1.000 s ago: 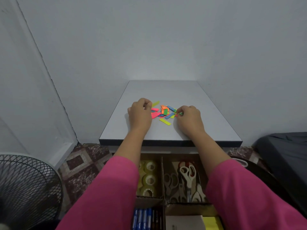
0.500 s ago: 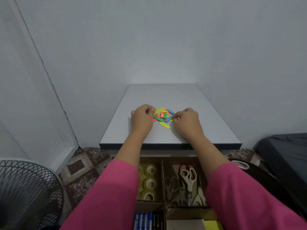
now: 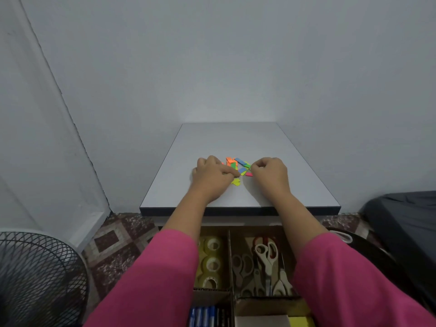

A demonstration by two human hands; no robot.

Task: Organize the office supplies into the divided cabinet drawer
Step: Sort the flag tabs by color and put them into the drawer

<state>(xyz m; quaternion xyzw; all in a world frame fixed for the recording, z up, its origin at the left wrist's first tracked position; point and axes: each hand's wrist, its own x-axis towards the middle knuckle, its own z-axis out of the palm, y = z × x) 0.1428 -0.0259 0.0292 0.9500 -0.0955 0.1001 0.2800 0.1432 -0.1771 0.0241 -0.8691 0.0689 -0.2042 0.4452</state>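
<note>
Both hands on grey rectangular worktop (image 3: 271, 147), knuckles up, fingers curled, flanking a small heap of coloured paper sticky tabs (image 3: 239, 164) (orange, blue, green, pink, yellow) that lies mid-worktop between them. Left hand (image 3: 212, 177) grip: fingers curled in, fingertips touching left edge of the heap, thumb side over a yellow tab (image 3: 236, 182) lying just in front; looks like a pinch on tabs but exact hold hidden under fingers. Right hand (image 3: 269, 173) grip: curled, fingertips at right edge of heap, touching tabs near a pink tab (image 3: 249, 174); whether it actually holds one, cannot tell. Pink long sleeves (image 3: 151, 279) on both arms. Below worktop front edge, open divided cardboard-lined drawer (image 3: 230, 256): left compartment has clear tape rolls (image 3: 212, 263) in a row, right compartment has several scissors (image 3: 264, 258) with beige and red handles. Nearer compartments: blue and black markers (image 3: 207, 316) on left, white and yellow sticky note pads (image 3: 278, 321) on right. Black mesh fan guard (image 3: 35, 279) bottom left, patterned tile floor (image 3: 113, 241), dark fabric-covered object (image 3: 405, 223) at right.
</note>
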